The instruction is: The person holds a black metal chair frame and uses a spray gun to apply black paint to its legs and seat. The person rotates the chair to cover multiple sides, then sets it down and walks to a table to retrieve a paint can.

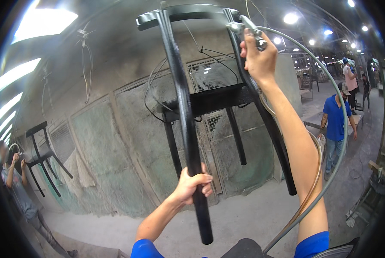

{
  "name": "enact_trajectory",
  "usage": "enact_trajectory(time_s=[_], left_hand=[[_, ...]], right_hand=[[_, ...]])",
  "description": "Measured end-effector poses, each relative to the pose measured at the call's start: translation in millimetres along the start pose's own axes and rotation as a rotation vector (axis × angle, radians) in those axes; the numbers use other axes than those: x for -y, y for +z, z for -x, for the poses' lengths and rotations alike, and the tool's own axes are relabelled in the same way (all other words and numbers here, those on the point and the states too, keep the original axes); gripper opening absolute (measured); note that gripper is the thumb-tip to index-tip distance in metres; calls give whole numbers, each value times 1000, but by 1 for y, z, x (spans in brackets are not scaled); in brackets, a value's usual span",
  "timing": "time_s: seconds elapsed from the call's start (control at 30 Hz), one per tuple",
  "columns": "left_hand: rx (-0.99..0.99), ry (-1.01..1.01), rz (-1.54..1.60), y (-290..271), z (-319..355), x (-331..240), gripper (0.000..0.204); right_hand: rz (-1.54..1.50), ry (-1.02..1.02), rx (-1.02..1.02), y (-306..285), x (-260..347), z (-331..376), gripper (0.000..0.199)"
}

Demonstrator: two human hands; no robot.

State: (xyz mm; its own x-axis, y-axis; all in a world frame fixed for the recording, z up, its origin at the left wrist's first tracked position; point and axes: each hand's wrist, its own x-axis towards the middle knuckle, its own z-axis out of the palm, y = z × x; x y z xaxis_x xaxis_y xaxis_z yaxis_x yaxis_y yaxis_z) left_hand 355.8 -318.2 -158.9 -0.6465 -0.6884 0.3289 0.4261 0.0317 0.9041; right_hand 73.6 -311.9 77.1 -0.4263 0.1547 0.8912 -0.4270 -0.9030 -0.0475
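A black wooden chair [216, 97] hangs upright in front of me, its curved back rail at the top. My left hand [192, 185] is wrapped round the lower part of the nearer left leg [188, 129]. High on the right, my right hand [260, 58] grips a metal spray gun [255, 31] by its handle. The gun's head points left at the back rail's right end, and a pale haze blurs the rail there. A grey hose [336, 92] and a thinner brownish tube [319, 161] run from the gun down along my right forearm.
Behind the chair stands a dusty wall with mesh-covered filter panels [111, 150]. At far left, a person [18, 185] works at another hanging dark chair [44, 157]. A person in a blue shirt [334, 118] stands at right beside a low platform [313, 122]. Wire loops [87, 64] dangle overhead.
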Motion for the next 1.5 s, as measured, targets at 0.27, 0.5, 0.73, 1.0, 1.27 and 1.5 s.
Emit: enact_trajectory(time_s=[0.27, 0.5, 0.73, 1.0, 1.27, 1.5], left_hand=[[51, -20, 30, -48, -4, 9, 30], [27, -17, 19, -51, -10, 17, 29], [-116, 53, -88, 6, -65, 51, 28], [-246, 131, -280, 51, -118, 79, 26], [-144, 88, -127, 5, -103, 68, 28], [-254, -9, -473, -140, -29, -7, 21]], right_hand=[[-98, 24, -80, -86, -48, 0, 33], [78, 8, -195, -73, -48, -8, 30], [-170, 53, 47, -20, -2, 58, 33], [-394, 55, 170, 11, 41, 59, 31], [-103, 198, -62, -59, -24, 16, 34], [-83, 318, -18, -164, -32, 78, 34]])
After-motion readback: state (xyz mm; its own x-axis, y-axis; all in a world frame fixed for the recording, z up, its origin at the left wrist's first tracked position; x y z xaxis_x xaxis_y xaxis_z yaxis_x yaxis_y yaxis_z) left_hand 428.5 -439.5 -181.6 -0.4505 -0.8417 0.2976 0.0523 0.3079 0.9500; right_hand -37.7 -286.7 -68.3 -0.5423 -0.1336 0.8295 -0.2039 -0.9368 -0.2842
